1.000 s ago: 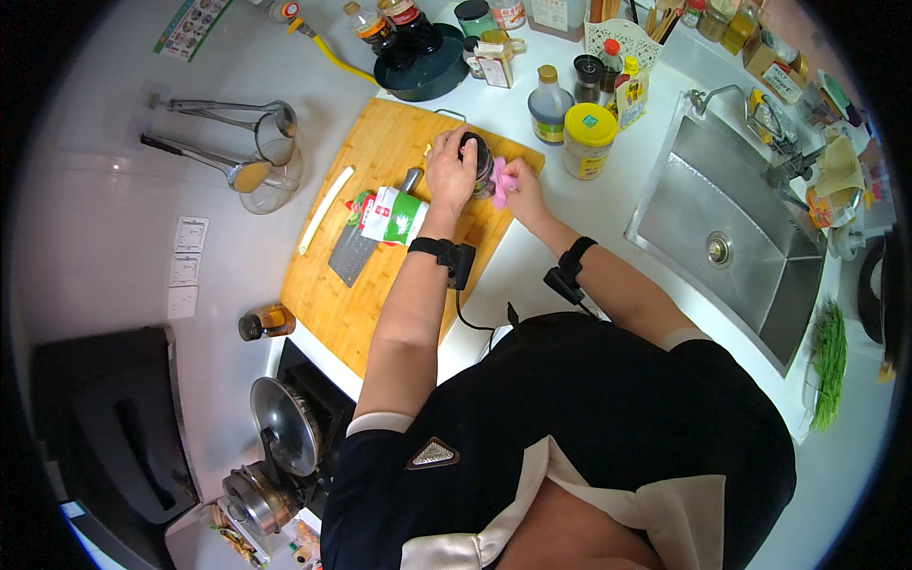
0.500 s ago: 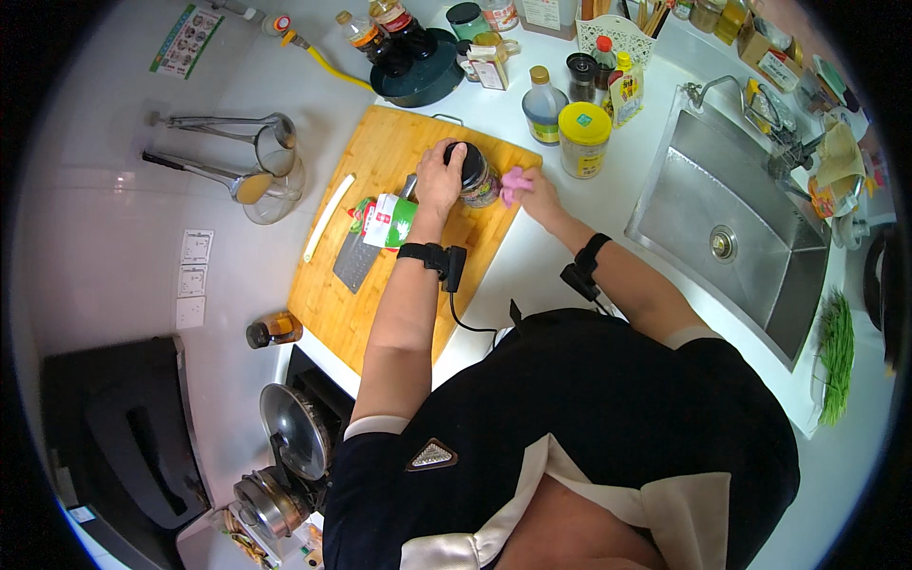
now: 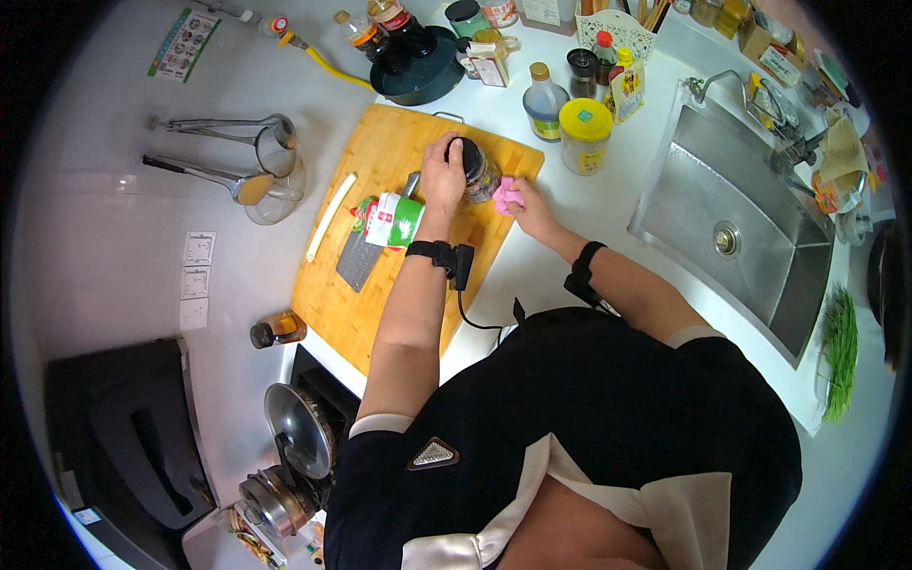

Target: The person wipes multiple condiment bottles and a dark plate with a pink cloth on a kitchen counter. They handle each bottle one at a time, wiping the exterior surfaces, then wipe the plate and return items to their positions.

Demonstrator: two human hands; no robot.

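On the wooden cutting board (image 3: 332,294) stands a dark-lidded glass jar (image 3: 482,178), tilted a little. My left hand (image 3: 443,180) is closed around its black lid and upper part. A crumpled pink cloth (image 3: 508,193) is pinched in my right hand (image 3: 534,211) and touches the jar's right side. Beside my left forearm, a white and green packet (image 3: 395,220) lies over a cleaver (image 3: 358,261), covering part of the blade. A long pale strip (image 3: 332,217) rests near the board's left edge.
A yellow-lidded tub (image 3: 584,138) and a sauce bottle (image 3: 544,104) stand right of the board. The steel sink (image 3: 760,237) lies further right. A small brown jar (image 3: 278,330) sits at the board's lower left, above a lidded pan (image 3: 299,432).
My right hand has brought the pink cloth slightly left and down against the jar. The jar leans a bit more, while my left hand keeps its hold on the lid.
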